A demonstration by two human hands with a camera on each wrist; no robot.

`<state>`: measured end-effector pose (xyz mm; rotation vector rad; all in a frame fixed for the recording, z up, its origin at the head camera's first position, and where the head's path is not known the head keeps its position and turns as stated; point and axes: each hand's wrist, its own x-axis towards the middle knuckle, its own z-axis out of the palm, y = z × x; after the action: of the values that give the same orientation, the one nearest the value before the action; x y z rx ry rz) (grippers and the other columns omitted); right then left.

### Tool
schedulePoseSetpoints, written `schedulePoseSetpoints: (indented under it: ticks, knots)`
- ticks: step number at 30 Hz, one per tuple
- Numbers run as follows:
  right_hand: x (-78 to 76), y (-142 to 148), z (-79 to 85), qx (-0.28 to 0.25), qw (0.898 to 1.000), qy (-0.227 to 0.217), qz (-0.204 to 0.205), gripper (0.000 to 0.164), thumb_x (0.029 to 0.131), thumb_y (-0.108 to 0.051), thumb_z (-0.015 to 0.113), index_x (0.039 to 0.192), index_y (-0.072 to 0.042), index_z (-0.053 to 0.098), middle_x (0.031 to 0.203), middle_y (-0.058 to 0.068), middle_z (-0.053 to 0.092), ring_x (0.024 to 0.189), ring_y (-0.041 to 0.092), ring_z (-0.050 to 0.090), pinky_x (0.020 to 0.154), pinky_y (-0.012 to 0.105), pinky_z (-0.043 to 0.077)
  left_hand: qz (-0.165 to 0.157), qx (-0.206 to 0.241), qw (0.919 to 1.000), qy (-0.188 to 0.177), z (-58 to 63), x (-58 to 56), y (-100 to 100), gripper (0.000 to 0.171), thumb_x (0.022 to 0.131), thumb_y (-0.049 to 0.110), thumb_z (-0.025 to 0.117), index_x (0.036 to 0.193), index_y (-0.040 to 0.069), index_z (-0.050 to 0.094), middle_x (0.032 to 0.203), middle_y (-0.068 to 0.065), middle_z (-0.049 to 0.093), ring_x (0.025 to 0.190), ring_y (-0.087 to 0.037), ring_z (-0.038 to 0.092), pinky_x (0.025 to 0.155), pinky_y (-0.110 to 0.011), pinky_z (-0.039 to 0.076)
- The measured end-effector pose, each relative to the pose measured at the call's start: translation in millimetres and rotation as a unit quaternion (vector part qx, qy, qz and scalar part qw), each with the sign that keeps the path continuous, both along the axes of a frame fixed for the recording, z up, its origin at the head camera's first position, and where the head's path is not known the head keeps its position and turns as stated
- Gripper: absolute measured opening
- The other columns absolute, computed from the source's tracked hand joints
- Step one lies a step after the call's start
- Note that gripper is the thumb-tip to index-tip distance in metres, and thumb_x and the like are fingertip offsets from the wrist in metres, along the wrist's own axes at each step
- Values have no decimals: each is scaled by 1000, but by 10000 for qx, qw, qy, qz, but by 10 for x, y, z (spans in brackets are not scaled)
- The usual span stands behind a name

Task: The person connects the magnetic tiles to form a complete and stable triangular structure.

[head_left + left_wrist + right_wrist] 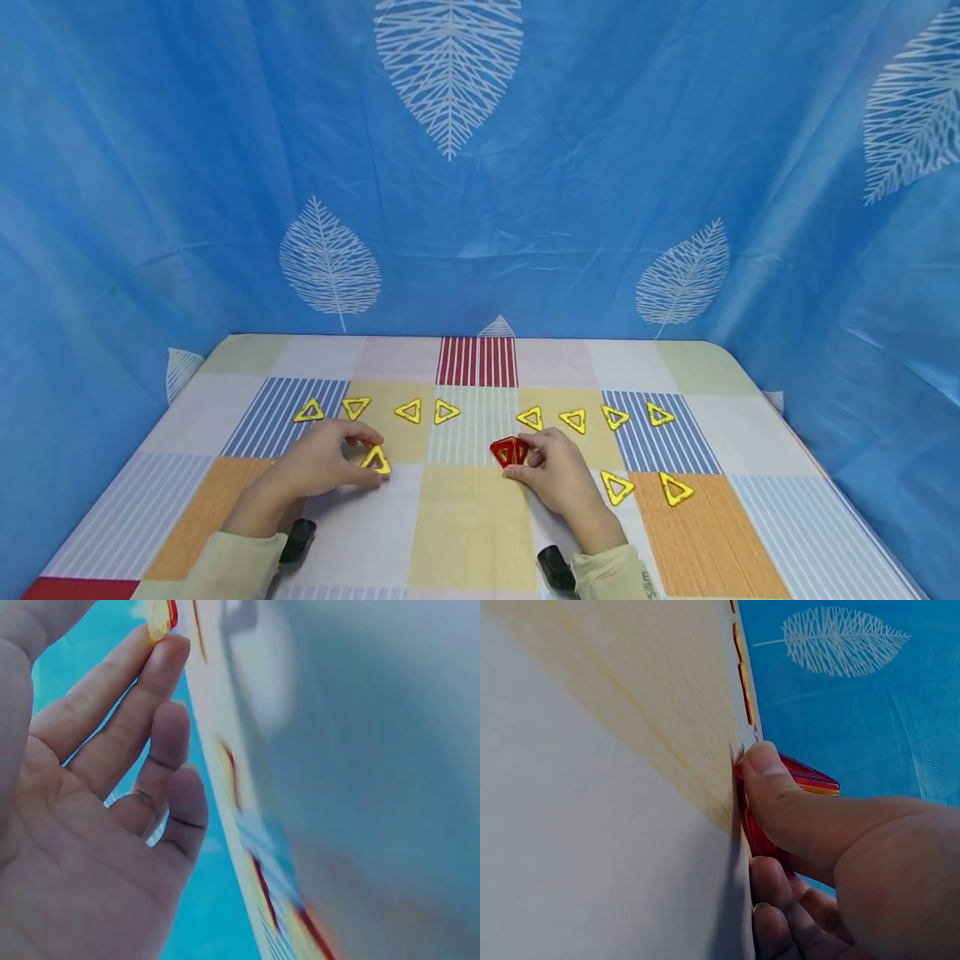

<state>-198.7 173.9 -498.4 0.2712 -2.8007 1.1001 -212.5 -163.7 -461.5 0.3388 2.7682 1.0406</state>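
Observation:
My left hand (322,460) pinches one triangular tile (382,457), yellow on its upper face, between thumb and fingertips, close over the white patch of the tablecloth. In the left wrist view this tile (160,621) shows a yellow side and a red side, while the other fingers hang loosely bent. My right hand (562,475) grips red triangular tiles (501,456) that stand joined edge to edge at an angle. Thumb and fingers lie around them in the right wrist view, where the red tiles (761,840) rise from the cloth; their far side is hidden.
Several yellow triangular tiles lie flat in a row across the back, from the left tile (300,414) to the right tile (661,421). Two more, a tile (607,486) and another (667,492), lie right of my right hand. A blue curtain (480,208) hangs behind the table.

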Motion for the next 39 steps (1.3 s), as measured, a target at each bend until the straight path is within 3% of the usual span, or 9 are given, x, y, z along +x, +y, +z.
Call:
schedulePoseSetpoints:
  ticks: [7,13,20,27,39]
  knots:
    - [17,-7,18,48,10000,-45,-26,54,78,-21,89,122,4,69,91,2,54,72,9,48,65,28,43,-756,447,9960,184,34,69,489,42,71,20,93,107,7,74,98,5,67,88,-19,58,74,-37,49]
    - [10,-15,20,122,9999,-50,-49,57,79,-20,88,126,5,67,92,3,54,72,10,47,67,29,43,-1007,697,9925,-43,9,123,857,38,71,17,93,101,6,73,85,4,63,76,-17,55,64,-31,47]
    - [5,-15,17,155,9998,-106,-115,57,79,-21,88,126,4,67,94,4,55,73,10,48,67,30,44,-1124,825,9901,-177,-59,172,1145,34,68,14,94,94,8,72,81,4,61,73,-13,54,66,-29,47]
    - [6,-6,9,169,9997,-111,-113,54,79,-21,88,124,3,68,96,5,56,73,10,49,68,30,44,-1061,658,9914,-384,-67,232,1306,33,68,15,94,90,11,70,79,4,60,71,-13,52,65,-30,45]
    - [11,-26,5,299,9993,-118,-168,56,81,-19,86,129,2,65,97,4,54,73,10,47,70,31,43,-1171,493,9916,-247,-144,239,1340,34,67,14,93,90,12,68,76,3,56,68,-10,49,65,-30,43]
